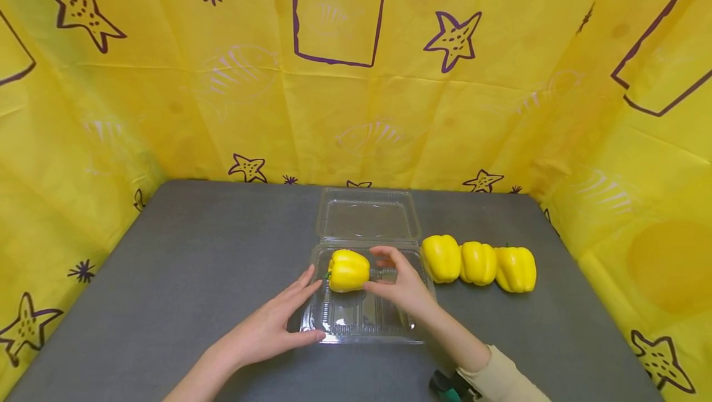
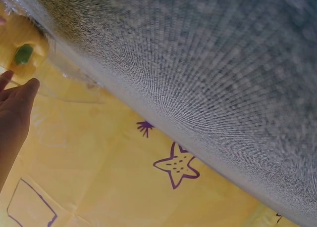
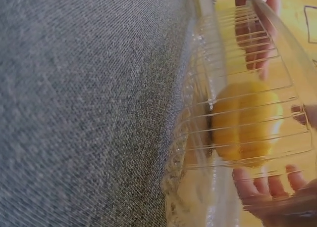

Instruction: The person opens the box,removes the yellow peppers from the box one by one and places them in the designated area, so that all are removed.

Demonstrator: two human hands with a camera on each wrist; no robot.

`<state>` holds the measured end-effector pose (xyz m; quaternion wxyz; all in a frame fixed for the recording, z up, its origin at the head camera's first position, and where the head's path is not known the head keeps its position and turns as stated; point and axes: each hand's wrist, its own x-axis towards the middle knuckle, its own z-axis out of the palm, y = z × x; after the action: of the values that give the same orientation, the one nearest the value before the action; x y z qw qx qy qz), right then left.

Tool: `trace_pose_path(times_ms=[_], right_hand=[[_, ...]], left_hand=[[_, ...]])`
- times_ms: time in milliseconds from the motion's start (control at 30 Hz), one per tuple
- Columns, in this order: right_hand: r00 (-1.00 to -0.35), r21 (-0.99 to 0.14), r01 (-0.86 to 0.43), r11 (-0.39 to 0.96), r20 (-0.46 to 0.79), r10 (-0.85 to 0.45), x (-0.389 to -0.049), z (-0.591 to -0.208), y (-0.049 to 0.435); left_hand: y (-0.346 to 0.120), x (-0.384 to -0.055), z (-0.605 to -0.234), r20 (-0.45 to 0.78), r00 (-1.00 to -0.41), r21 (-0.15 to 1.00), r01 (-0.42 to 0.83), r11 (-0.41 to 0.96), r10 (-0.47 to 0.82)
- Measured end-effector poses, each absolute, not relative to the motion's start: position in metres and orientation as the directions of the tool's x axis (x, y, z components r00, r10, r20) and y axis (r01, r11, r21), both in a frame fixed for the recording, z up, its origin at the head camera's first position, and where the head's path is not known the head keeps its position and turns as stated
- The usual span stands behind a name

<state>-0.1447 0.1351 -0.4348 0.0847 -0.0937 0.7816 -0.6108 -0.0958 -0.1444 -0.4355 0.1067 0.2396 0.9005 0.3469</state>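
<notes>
A yellow bell pepper (image 1: pixel 349 271) lies on its side in the back left part of a clear plastic clamshell container (image 1: pixel 314 321), its green stem facing left. My left hand (image 1: pixel 278 321) is at the container's left edge, thumb and fingers extended. Over the base, right of the pepper, my right hand (image 1: pixel 405 287) has loosely bent fingers spread apart. Its thumb tip is at the pepper's lower right side; whether they touch I cannot tell. Through the clear wall, the right wrist view shows the same pepper (image 3: pixel 247 120) with the right-hand fingers (image 3: pixel 270 185) beside it.
Three more yellow peppers (image 1: pixel 478 263) lie in a row just right of the container. The container's lid (image 1: pixel 367 219) lies folded back behind its base. A grey cloth-like surface (image 1: pixel 222 247) is bordered by yellow patterned curtains (image 1: pixel 356 105).
</notes>
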Motion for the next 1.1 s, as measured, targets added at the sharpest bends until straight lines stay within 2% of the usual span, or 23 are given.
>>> trace_pose_path(times_ms=[467,1100], right_hand=[[-0.955,-0.926,-0.077,0.369,-0.038,-0.296,-0.152,-0.438,0.130],[-0.938,-0.905,-0.112,0.411,-0.041,-0.344,-0.156,-0.446,0.128]], left_hand=[[-0.144,-0.095,-0.434,-0.030,-0.864,0.666,0.357,0.655,0.502],[-0.143,-0.095,-0.434,-0.040,-0.863,0.662,0.354,0.660,0.503]])
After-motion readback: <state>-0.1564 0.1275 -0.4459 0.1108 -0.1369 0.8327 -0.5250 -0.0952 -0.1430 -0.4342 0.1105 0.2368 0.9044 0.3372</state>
